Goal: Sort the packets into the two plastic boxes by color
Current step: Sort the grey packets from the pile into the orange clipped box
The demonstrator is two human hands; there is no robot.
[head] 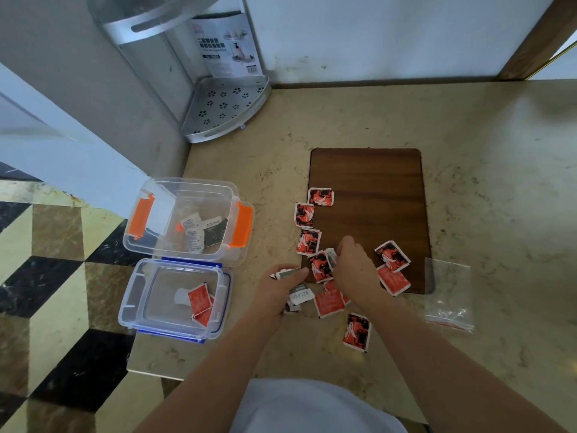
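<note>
Head view, looking down over a pale marble bench [468, 182]. Nearest: white shirt at bottom edge, both bare forearms reaching forward.

Red packet [356, 332] lies alone on the bench, closest to the body. Just beyond it, a plain red packet [328, 303] lies between the two wrists, partly under the right arm.

Left hand [276, 290]: grip closed, fingers curled round a few white packets [285, 272]; one white edge sticks out past the fingertips, another white packet [300, 295] shows below the palm. How many it holds, cannot tell.

Right hand [354, 265]: palm down over the near left corner of a brown wooden board [368, 182]. Fingers bent down, pinching a pale packet [331, 256] at the board's edge; the packet mostly hidden by the fingers.

Red-and-black packets run in a loose column up the board's left edge [309, 240], some overhanging onto the bench. Two more red ones [392, 256] sit on the board right of the right hand. An empty clear zip bag [449, 295] lies off the board's near right corner.

Left of the hands, two clear boxes stand side by side at the bench edge. Nearer box, blue clips [175, 295]: red packets inside. Farther box, orange clips [187, 220]: white packets inside.

Far corner: a metal corner rack [224, 107] against the wall.
</note>
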